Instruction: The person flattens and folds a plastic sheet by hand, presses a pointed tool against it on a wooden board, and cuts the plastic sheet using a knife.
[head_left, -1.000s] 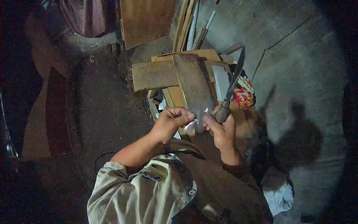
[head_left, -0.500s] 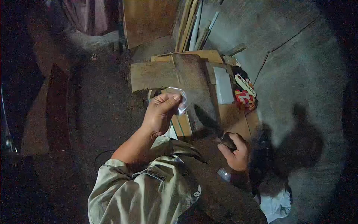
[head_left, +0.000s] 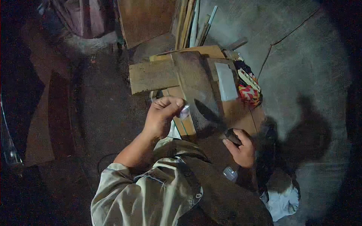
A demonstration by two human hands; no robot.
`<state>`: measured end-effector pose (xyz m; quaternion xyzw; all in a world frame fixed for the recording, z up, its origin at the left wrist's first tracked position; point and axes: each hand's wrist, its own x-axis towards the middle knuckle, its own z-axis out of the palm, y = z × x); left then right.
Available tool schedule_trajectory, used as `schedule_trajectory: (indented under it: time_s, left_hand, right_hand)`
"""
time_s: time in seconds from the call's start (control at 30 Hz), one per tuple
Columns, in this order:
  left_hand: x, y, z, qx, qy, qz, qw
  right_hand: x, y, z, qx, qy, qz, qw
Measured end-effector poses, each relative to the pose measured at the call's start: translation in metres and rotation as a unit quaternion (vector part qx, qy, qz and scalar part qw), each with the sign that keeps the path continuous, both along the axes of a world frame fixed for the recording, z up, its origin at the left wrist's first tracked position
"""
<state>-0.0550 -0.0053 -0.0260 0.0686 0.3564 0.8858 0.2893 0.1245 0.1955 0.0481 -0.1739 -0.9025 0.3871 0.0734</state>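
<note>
Left hand [head_left: 161,115], head view, pinches clear plastic [head_left: 184,112] left of the knife [head_left: 207,112]; right hand [head_left: 243,148] grips the knife's handle. Since a second ago, I note, hands parted and blade lowered; a second clear piece [head_left: 229,173] lies below the knife, suggesting separation. Any container's contents: indiscernible.

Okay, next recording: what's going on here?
A person's left hand pinches a small piece of clear plastic. The right hand grips a knife by its handle, the blade angled forward and to the left, apart from the plastic. Another clear piece shows near the right wrist. Beyond the hands lie boards and a white packet.
</note>
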Motion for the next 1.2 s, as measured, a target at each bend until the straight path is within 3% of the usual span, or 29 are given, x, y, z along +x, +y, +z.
schedule_trajectory:
  time_s: [0.33, 0.4, 0.5, 0.63, 0.87, 1.13, 1.2]
  left_hand:
    - [0.026, 0.016, -0.013, -0.066, 0.07, -0.107, 0.99]
    - [0.023, 0.015, -0.013, -0.074, 0.074, -0.105, 0.989]
    - [0.019, 0.014, -0.008, -0.016, -0.031, -0.059, 0.998]
    - [0.01, 0.009, -0.005, 0.045, -0.034, -0.054, 0.997]
    - [-0.001, 0.001, -0.003, 0.084, -0.044, -0.015, 0.995]
    - [0.006, -0.001, 0.001, 0.046, -0.029, -0.038, 0.998]
    - [0.013, 0.003, 0.003, 0.006, 0.025, -0.057, 0.998]
  right_hand:
    - [-0.012, 0.016, -0.022, -0.019, -0.005, 0.015, 1.0]
    - [-0.013, 0.017, -0.019, 0.041, 0.022, 0.016, 0.999]
    - [-0.006, 0.023, -0.015, 0.058, 0.03, -0.013, 0.998]
    - [0.001, 0.024, 0.005, -0.013, 0.029, -0.005, 0.999]
    - [0.016, 0.03, 0.0, 0.009, -0.008, 0.041, 0.999]
    - [0.014, 0.028, -0.007, 0.007, -0.029, 0.044, 0.999]
    - [0.008, 0.02, -0.001, -0.014, 0.004, 0.043, 0.999]
